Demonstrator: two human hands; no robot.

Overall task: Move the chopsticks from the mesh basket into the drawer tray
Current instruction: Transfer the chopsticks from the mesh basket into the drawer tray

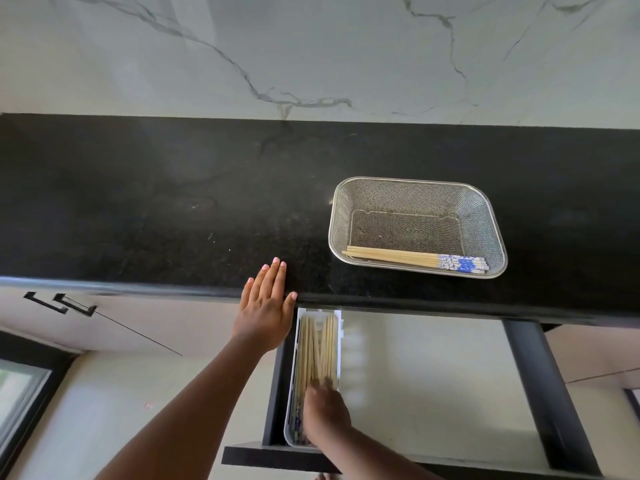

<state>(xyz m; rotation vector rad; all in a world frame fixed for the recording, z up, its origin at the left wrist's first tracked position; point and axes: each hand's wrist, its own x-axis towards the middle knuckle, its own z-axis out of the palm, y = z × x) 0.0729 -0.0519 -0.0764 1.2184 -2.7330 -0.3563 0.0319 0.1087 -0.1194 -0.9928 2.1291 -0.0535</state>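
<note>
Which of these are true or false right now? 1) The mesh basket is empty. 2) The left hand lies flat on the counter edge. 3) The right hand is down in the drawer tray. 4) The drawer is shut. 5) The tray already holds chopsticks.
1) False: a few chopsticks still lie along the near side of the mesh basket.
2) True: the left hand rests open on the black counter edge.
3) True: the right hand is in the white drawer tray, blurred.
4) False: the drawer is pulled open.
5) True: wooden sticks fill it.
</note>
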